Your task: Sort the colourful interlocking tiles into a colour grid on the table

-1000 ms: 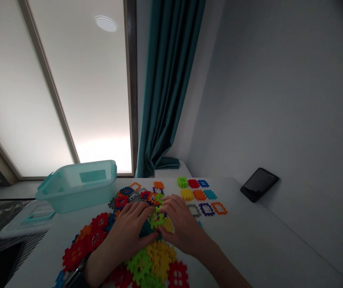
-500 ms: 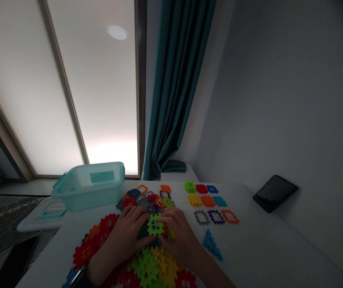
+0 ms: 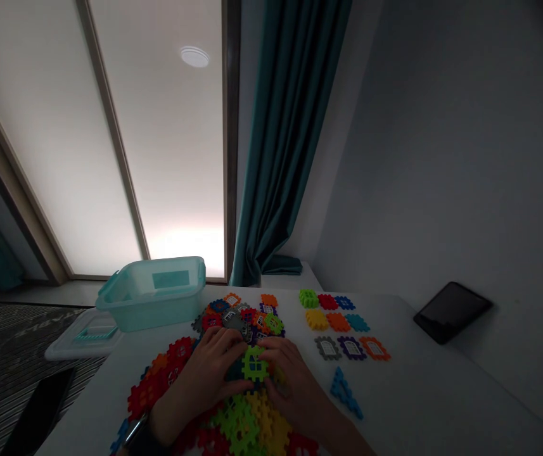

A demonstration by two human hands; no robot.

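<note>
My left grip (image 3: 211, 364) was closed on the left side of a lime-green window tile (image 3: 255, 364), thumb at its lower corner and fingers at its upper one; my right grip (image 3: 293, 380) was closed on the right side. The tile sat between them, above the heap midway along the counter (image 3: 418, 399), its face turned towards me.

From the left, a leaning stack of red tiles (image 3: 152, 383) lay near the counter's left edge, close by my left forearm; a careless elbow could have spilled it over. In the middle, uneven pressure from my thumbs could have bent the tile's teeth or made it spring loose into the loose green tiles (image 3: 237, 424) and yellow tiles (image 3: 271, 430) towards the near edge. On the right, a wide swing of my right forearm could have knocked the blue triangular piece (image 3: 346, 392) out of place, or the grey window tile (image 3: 327, 348) in the nearest of three rows.

As for what I couldn't make out: what bore the clear lid (image 3: 81, 339) past the left edge was unclear, my hands covered part of the heap, whatever lay directly behind the tile was dark, and the frame's bottom cut off the nearest red pieces.
</note>
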